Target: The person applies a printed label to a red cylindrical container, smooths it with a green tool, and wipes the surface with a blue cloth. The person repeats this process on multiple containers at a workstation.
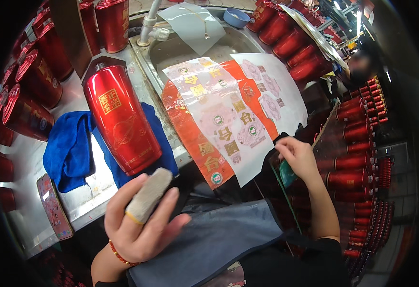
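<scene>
My left hand (142, 220) is raised just in front of the base of a glossy red bottle (123, 122), its fingers apart and empty. A beige fabric finger cot (150, 195) covers one of its fingers. The bottle lies tilted on a blue cloth (159, 129), its neck in a dark angular rest (92, 64). My right hand (300, 157) is closed in a pinch beside the lower right edge of a white decal sheet (245, 165); anything between the fingertips is too small to make out. Beneath that sheet is a red-orange printed sheet (183, 136), beside another decal sheet (288, 103).
Behind the sheets is a metal sink (164, 52) with a tap (149, 24) and a blue bowl (237, 18). A phone (54, 205) lies at the counter's left edge. Red bottles (37, 79) crowd the left, and more red containers (351, 177) are stacked at right.
</scene>
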